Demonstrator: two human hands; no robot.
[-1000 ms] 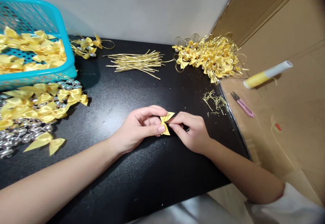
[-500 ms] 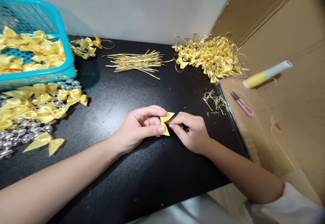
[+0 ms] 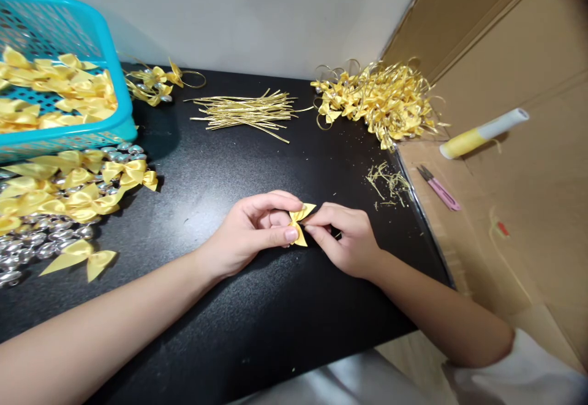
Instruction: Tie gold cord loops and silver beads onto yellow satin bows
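Observation:
Between my two hands, above the black table, is a yellow ribbon bow (image 3: 301, 214). My left hand (image 3: 257, 226) is closed on it, thumb below and forefinger above. At the bow's right side, my right hand (image 3: 344, 233) pinches close to its middle with thumb and forefinger. What lies in that pinch is too small and hidden to make out. Beyond the hands lies a bundle of gold cords (image 3: 248, 112). At the left, more yellow bows (image 3: 87, 200) rest among shiny silver beads (image 3: 48, 239).
A turquoise basket (image 3: 120, 120) holding yellow bows stands at the far left. Finished-looking bows with gold loops (image 3: 386, 102) are heaped at the back right, near cord clippings (image 3: 388, 183). On the cardboard lie pink thread snips (image 3: 440, 189) and a yellow-and-white tube (image 3: 482, 134).

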